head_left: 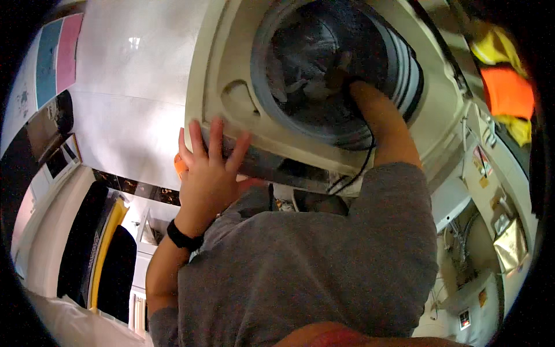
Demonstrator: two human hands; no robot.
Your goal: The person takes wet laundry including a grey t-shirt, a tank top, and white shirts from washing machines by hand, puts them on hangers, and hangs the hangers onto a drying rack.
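A beige top-loading washing machine (231, 58) stands open, its dark round drum (306, 40) containing pale, indistinct pieces. My left hand (209, 168) is spread on the machine's front edge, fingers apart and holding nothing. My right arm reaches into the drum, and my right hand (354, 88) is low inside it, its fingers lost in shadow; what they touch or hold cannot be made out. A black cord (369, 155) runs from beside that hand over the front rim. Behind my left hand a small orange object (179, 165) shows partly.
Yellow and orange cloths (504, 92) are at the right, above a fixture with pipes and hoses (462, 231). A pale tiled surface (130, 69) lies left of the machine, with pink and teal panels (63, 52) beyond. Black and yellow items (104, 248) are at lower left.
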